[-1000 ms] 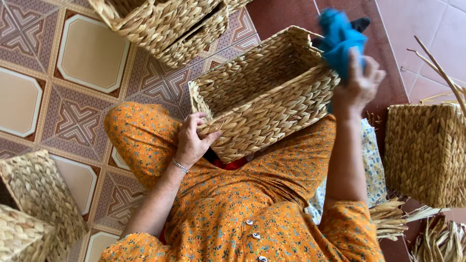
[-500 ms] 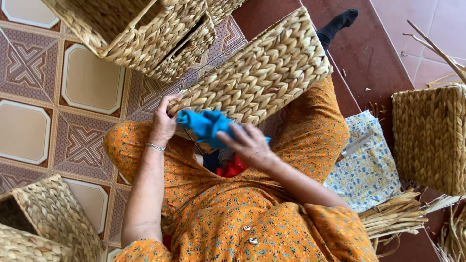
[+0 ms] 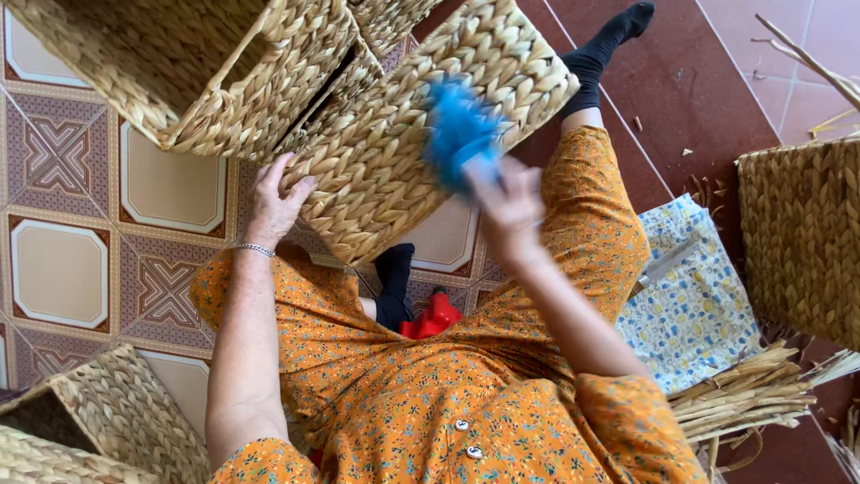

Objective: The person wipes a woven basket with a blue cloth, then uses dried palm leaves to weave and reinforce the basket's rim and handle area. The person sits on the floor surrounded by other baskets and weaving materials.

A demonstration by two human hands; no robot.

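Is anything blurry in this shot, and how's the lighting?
Head view: the blue cloth and the right hand smear with motion blur against the woven basket; the left hand and floor tiles stay sharp; the light is soft and even, without glare.

packages: none | labels: none | signs: none | screens: none

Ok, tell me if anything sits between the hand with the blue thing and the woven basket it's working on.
Nothing visible does. The right hand presses the blue thing, blurred, straight against the outside of the woven basket. The left hand grips the basket's lower edge, off to the side.
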